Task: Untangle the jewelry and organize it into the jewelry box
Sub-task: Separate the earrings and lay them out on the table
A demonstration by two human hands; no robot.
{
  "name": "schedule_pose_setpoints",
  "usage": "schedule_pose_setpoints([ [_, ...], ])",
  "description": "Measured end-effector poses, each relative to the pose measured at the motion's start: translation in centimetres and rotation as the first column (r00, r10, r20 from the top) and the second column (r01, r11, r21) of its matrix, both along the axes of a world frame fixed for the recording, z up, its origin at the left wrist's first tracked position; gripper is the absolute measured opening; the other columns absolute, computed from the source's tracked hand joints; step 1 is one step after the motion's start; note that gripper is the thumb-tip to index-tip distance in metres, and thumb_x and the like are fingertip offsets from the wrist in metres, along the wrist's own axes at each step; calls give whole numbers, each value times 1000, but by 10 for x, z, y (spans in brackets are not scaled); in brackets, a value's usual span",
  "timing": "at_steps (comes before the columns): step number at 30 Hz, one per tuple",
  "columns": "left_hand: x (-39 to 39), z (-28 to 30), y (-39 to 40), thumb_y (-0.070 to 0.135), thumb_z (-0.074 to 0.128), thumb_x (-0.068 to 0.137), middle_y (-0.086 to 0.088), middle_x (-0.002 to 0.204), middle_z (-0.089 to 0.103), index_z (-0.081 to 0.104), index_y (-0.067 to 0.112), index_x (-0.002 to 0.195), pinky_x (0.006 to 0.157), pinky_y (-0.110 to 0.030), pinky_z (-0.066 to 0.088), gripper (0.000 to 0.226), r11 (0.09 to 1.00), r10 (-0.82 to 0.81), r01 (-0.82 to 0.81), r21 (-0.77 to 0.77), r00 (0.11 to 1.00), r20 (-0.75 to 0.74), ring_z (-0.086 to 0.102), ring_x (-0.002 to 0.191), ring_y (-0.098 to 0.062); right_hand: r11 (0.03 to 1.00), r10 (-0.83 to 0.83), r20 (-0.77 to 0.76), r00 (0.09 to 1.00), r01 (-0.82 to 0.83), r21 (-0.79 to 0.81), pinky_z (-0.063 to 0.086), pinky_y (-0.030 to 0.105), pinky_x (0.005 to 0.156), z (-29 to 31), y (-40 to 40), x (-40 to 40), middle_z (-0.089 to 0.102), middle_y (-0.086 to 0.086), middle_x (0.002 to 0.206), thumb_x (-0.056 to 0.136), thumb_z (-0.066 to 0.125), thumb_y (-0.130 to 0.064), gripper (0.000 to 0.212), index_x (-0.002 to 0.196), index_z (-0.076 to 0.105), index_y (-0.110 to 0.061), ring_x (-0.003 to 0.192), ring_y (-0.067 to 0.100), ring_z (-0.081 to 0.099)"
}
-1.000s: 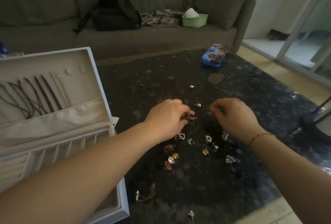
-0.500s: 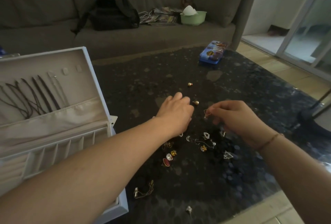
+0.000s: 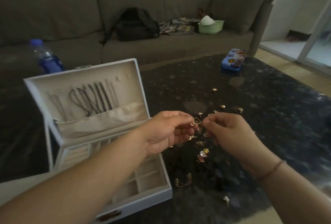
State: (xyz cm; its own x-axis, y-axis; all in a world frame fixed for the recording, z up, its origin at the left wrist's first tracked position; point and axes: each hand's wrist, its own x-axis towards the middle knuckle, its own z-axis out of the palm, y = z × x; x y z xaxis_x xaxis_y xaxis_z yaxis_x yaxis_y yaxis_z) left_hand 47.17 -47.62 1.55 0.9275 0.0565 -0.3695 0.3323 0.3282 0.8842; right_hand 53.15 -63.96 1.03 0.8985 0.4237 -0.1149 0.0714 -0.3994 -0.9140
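Observation:
My left hand point(image 3: 165, 132) and my right hand point(image 3: 227, 134) are raised above the dark table point(image 3: 268, 116), fingertips nearly meeting. Between them hangs a small gold square earring point(image 3: 195, 121); my left hand pinches it, and my right fingertips pinch at its other side. Several loose earrings point(image 3: 202, 154) lie scattered on the table under and beyond the hands. A gold chain piece point(image 3: 182, 181) lies nearer me. The white jewelry box point(image 3: 100, 130) stands open at the left, dark cords point(image 3: 93, 102) hanging in its lid, its compartments partly hidden by my left forearm.
A blue tin point(image 3: 232, 60) sits at the table's far right. A water bottle point(image 3: 45, 57) stands behind the box. On the grey sofa point(image 3: 89, 18) rest a black backpack point(image 3: 136, 25), magazines and a green bowl point(image 3: 211, 26). A glass door is at the right.
Both hands have lifted off the table with the gold square earring held between them. The view has tilted up and shifted, showing more of the box and sofa.

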Motion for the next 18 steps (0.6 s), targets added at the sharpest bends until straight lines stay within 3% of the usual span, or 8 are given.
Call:
schedule_pose_setpoints([
  [3, -32, 5, 19, 5, 53, 98, -8, 76, 66, 62, 8, 90, 60, -20, 52, 13, 998, 48, -50, 36, 998, 47, 61, 66, -12, 991, 78, -172, 982, -57, 124, 38, 22, 43, 2, 26, -23, 64, -1, 59, 97, 57, -19, 21, 81, 70, -16, 49, 10, 53],
  [6, -60, 8, 34, 4, 55, 97, -8, 74, 64, 63, 8, 86, 62, -22, 50, 14, 985, 97, -106, 133, 992, 75, 61, 64, -12, 947, 214, -317, 924, -117, 299, 42, 27, 49, 3, 46, -47, 65, 9, 70, 100, 52, -17, 26, 81, 69, -11, 58, 18, 58],
  [9, -84, 5, 46, 3, 57, 95, -9, 72, 64, 66, 8, 82, 66, -27, 50, 17, 954, 133, -160, 253, 984, 122, 61, 66, -15, 897, 315, -331, 889, -165, 411, 50, 30, 56, 7, 61, -68, 68, 15, 73, 96, 57, -22, 27, 80, 70, -5, 62, 23, 62],
  [12, -104, -1, 57, 1, 58, 94, -9, 72, 66, 68, 9, 80, 65, -25, 52, 18, 934, 145, -185, 307, 978, 148, 63, 68, -16, 923, 348, -82, 934, -326, 204, 54, 27, 59, 6, 73, -79, 72, 10, 69, 84, 73, -21, 13, 78, 72, -9, 59, 18, 64],
  [15, -120, -7, 72, 3, 62, 93, -9, 75, 71, 68, 4, 87, 68, -26, 55, 9, 899, 99, -154, 410, 983, 152, 67, 70, -18, 929, 367, 119, 922, -371, 10, 52, 22, 57, 7, 83, -81, 71, -1, 66, 82, 76, -21, 9, 74, 72, -19, 56, 11, 64],
  [18, -124, -14, 93, 15, 69, 90, 1, 81, 73, 72, 19, 89, 75, -30, 57, 5, 690, 17, -168, 704, 976, 216, 68, 76, -15, 897, 436, 280, 855, -389, -208, 47, 14, 58, 14, 91, -68, 69, -12, 67, 82, 76, -27, 11, 72, 71, -26, 58, 2, 61],
])
